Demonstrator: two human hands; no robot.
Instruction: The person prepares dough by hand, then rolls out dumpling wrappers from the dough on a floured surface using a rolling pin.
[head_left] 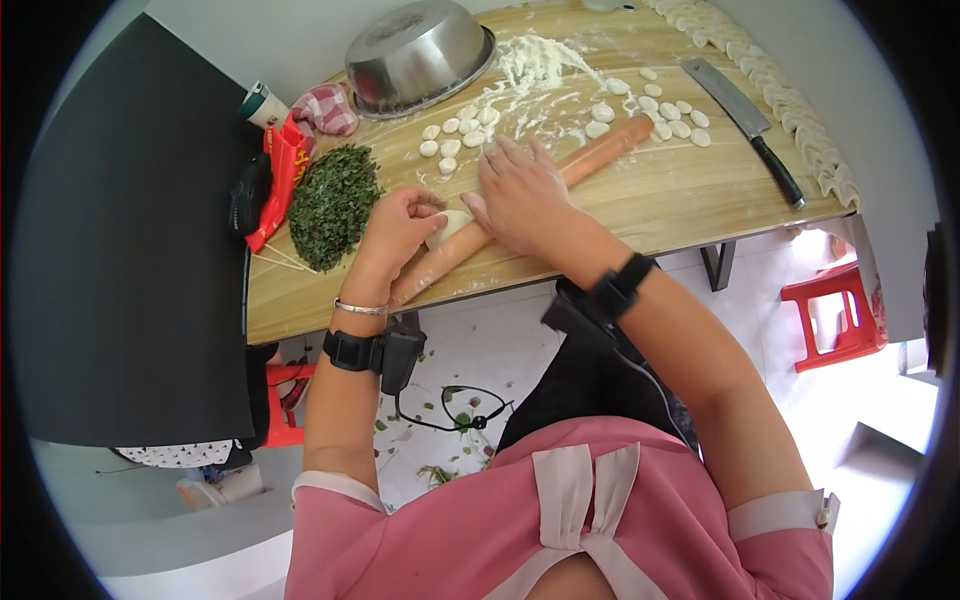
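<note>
My left hand (pixel 402 228) pinches the edge of a small flat dough wrapper (pixel 449 226) between thumb and fingers. That wrapper lies against a long wooden rolling pin (pixel 606 150), which slants across the wooden table. Over the pin's middle lies my right hand (pixel 522 195), palm down with its fingers stretched out. Small pieces of dough (pixel 468 126) sit just beyond my hands, and more dough pieces (pixel 672 112) are near the pin's far end. Loose flour (pixel 540 65) is scattered behind them.
Chopped greens (pixel 335 205) are heaped at left, beside a red packet (pixel 283 178). An upturned steel bowl (pixel 412 55) stands at the back. A cleaver (pixel 738 112) lies at right, near a row of dumplings (pixel 790 105). A red stool (pixel 838 318) stands beyond the table edge.
</note>
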